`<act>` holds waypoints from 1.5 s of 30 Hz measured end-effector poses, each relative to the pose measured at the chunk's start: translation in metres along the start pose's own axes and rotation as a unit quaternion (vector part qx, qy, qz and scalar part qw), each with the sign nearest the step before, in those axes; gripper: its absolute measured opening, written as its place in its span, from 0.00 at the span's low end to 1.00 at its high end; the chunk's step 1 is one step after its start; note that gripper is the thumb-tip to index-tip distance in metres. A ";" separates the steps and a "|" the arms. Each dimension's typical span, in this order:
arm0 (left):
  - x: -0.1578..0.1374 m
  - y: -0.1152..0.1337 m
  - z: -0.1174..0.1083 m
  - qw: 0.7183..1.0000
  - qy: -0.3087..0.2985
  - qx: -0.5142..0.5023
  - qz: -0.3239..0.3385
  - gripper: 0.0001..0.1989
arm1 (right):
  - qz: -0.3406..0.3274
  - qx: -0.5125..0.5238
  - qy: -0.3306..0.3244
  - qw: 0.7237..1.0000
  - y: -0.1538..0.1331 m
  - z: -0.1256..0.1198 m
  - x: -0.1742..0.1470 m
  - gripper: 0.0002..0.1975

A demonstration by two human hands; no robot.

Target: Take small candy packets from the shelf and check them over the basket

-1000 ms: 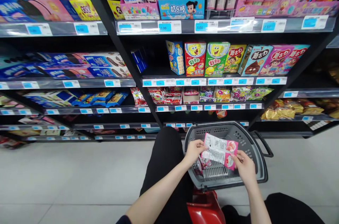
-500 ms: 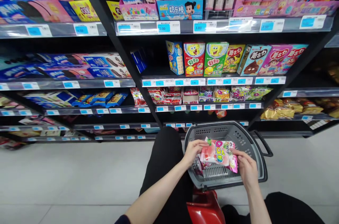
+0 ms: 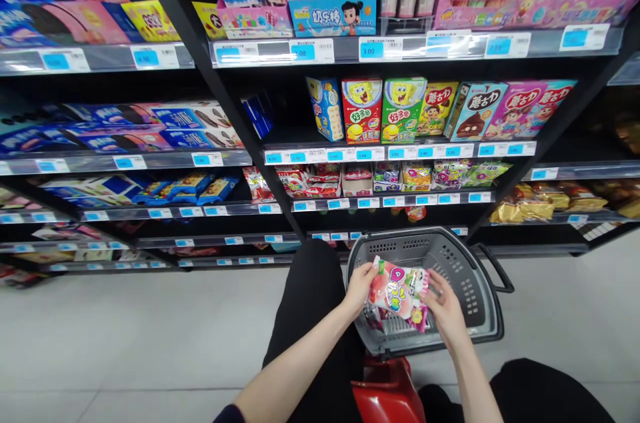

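A pink and white gummy candy bag (image 3: 395,288) is held over the grey shopping basket (image 3: 470,293). My left hand (image 3: 358,290) pinches the bag's left edge, thumb on top. At the opposite edge, my right hand (image 3: 447,311) has its fingers closed on the bag's right end. The bag tilts down to the right, its printed front facing me. Under its lower right corner shows a magenta packet (image 3: 418,320). Whether that packet is also held cannot be made out. More packaging in the basket is mostly hidden beneath the bag.
The basket's black handle (image 3: 501,274) sticks out at right. My black-clad knee (image 3: 315,296) is beside the basket, and a red glossy object (image 3: 387,393) lies below it. Ahead, a shelf edge (image 3: 400,150) carries snack boxes (image 3: 361,111), with candy bags (image 3: 453,174) one level lower.
The bag has shifted left and tilted, its right end now lower. My right hand has moved left with it. The view has turned slightly.
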State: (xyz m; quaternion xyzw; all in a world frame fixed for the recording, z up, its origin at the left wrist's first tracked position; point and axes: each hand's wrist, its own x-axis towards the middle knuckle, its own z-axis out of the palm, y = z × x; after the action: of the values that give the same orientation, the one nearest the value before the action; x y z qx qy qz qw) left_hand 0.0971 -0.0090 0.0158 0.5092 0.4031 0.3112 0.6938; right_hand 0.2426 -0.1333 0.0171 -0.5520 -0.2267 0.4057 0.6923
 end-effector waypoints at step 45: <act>0.003 0.022 -0.025 0.862 0.008 0.491 0.123 0.08 | 0.066 -0.591 -0.204 0.778 0.134 0.037 -0.011 0.12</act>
State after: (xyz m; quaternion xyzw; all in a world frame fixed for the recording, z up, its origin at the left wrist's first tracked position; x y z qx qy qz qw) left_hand 0.0767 0.0114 0.0322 0.8268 0.4439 0.1595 0.3066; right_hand 0.1662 -0.1123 -0.0977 -0.7704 -0.5208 0.3403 0.1393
